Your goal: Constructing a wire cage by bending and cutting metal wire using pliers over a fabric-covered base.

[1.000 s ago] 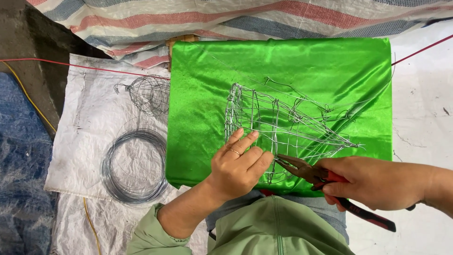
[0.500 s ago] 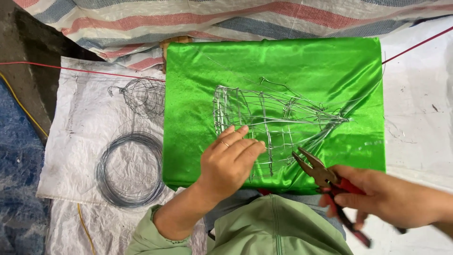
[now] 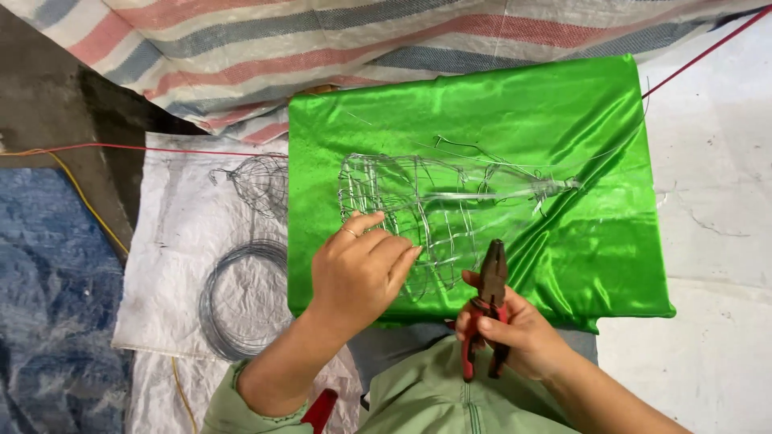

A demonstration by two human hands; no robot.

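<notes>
Head view: left hand [image 3: 359, 272] flat on one wire frame [image 3: 434, 210], right hand [image 3: 515, 333] gripping one pliers [image 3: 487, 301], jaws seemingly shut.

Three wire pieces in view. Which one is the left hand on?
The wire frame on the green cloth, the one woven into a grid. The left hand rests on its near corner. The wire coil and small wire bundle lie untouched on the white sack.

Two hands [image 3: 362, 269] – one pliers [image 3: 488, 301], one wire frame [image 3: 426, 213], one wire coil [image 3: 241, 297]
</notes>
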